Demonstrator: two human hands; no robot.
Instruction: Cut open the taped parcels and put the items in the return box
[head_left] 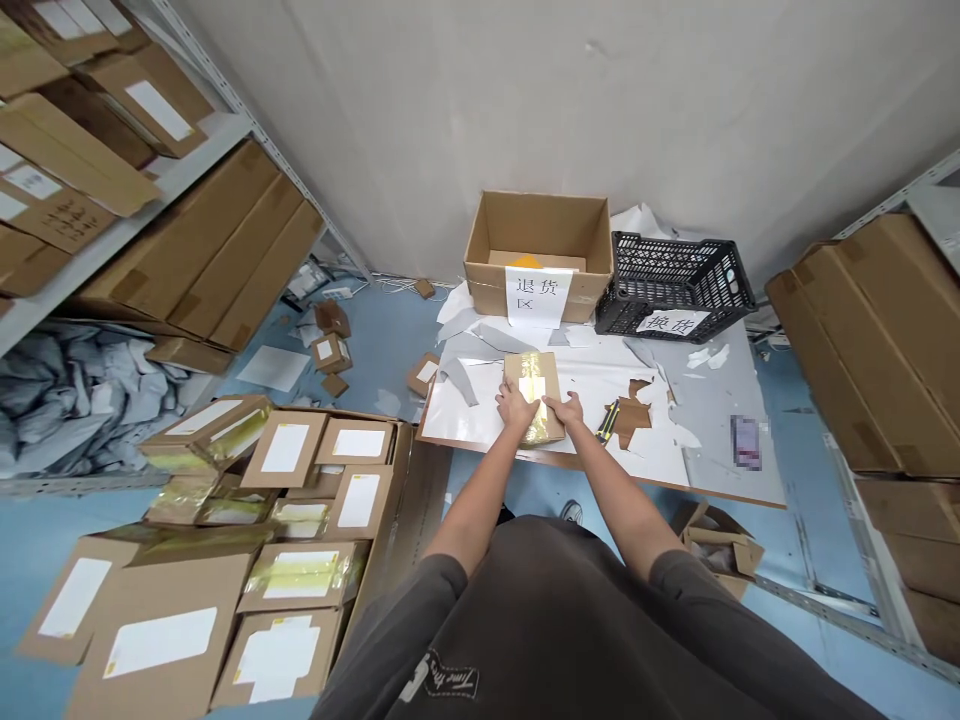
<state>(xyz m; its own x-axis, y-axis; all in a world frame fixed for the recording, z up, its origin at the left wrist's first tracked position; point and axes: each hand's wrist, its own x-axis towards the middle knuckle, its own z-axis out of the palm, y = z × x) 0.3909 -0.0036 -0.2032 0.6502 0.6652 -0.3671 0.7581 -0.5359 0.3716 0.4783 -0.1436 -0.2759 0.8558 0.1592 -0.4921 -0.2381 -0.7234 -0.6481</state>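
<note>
A small cardboard box (551, 372) with yellow tape and a white label lies near the front edge of the table, in the middle of the head view. My left hand (516, 408) grips its left side, the thumb reaching over the top. On the opposite side my right hand (567, 410) holds the box's right edge, with its thumb on the top face. Both thumbs come close together over the tape; some fingertips are hidden. Just right of my right hand, a yellow and black utility knife (608, 421) rests beside a torn brown patch in the table's white covering.
Behind the box stand an open carton (480, 292) with a paper sign and a black plastic crate (622, 318). Torn paper litters the table (720, 475). Several taped parcels (161, 640) fill the lower left. Loaded shelves flank both sides.
</note>
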